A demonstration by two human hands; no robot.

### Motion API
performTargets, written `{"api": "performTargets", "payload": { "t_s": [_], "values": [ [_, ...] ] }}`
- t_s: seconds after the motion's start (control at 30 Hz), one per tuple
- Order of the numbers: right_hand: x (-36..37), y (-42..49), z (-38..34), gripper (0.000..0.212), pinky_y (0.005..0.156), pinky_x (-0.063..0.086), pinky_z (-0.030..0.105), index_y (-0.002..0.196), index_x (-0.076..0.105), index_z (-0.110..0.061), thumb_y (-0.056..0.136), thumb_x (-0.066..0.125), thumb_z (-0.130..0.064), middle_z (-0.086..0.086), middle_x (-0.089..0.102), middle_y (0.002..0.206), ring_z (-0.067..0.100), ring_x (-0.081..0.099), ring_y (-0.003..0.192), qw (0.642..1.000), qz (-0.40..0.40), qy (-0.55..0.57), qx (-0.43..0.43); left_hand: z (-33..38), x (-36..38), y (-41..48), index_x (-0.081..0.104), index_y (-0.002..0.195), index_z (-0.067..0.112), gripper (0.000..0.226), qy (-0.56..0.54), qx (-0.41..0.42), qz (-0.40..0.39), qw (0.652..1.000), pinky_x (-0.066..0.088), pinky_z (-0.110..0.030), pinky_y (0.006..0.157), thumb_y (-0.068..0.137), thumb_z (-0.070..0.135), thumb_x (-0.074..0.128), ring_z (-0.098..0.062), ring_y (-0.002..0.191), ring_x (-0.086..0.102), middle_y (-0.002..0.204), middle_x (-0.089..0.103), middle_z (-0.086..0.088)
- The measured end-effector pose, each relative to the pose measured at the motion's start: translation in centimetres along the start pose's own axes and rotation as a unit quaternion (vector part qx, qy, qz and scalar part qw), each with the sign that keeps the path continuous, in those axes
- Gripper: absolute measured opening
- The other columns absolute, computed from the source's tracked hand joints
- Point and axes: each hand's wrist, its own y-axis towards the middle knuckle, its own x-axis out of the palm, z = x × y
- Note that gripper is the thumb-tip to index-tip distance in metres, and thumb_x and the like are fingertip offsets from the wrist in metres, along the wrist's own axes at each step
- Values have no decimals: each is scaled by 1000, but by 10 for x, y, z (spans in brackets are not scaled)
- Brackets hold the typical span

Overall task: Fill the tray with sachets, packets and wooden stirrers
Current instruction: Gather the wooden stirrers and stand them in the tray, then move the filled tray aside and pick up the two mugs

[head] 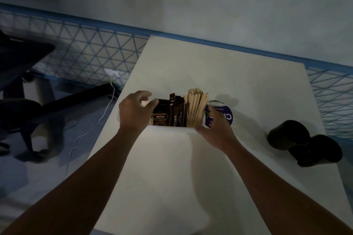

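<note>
Cannot see the left end of the white rectangular tray [172,129] behind the left hand [133,112]. Cannot read the print on the blue-and-white round packet [228,117], half covered by the right hand [215,129].

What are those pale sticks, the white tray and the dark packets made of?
The sticks look like bare wood: pale tan, matte, flat. The tray seems smooth white plastic or card; the dim light leaves that open. The dark packets look like printed film or foil, faintly glossy.

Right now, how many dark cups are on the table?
2. One dark cup is by the table's right edge; the second cup is right beside it, nearer the person. None looks hidden.
</note>
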Motion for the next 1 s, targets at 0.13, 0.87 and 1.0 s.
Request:
{"api": "performTargets", "payload": {
  "t_s": [0.13, 0.87, 1.0],
  "values": [
    [2, -10, -10, 116, 107, 44, 52, 155, 20, -28, 63, 83, -60, 0, 43, 152, 24, 44, 136, 1000, 4, 22, -4, -31, -12, -3, 38, 143, 23, 93, 65, -65, -12, 996, 33, -49, 109, 66, 49, 83, -32, 133, 37, 143, 42, -14],
    [36, 0, -8, 84, 94, 51, 36, 134, 45, -28, 65, 91, -39, -11, 61, 124, 13, 58, 114, 988, 70, 135, -24, -90, -11, -23, 54, 123, 21, 67, -161, -108, -70, 978, 59, -30, 77, 65, 27, 87, -6, 96, 66, 106, 65, 12],
    [28, 2, -5, 83, 95, 54, 39, 134, 45, -32, 65, 90, -42, -15, 60, 123, 11, 58, 114, 986, 80, 142, -22, -86, -5, -16, 52, 127, 25, 73, -187, -103, -87, 973, 58, -34, 83, 62, 38, 84, -11, 105, 66, 114, 65, 9]
  ]
}}
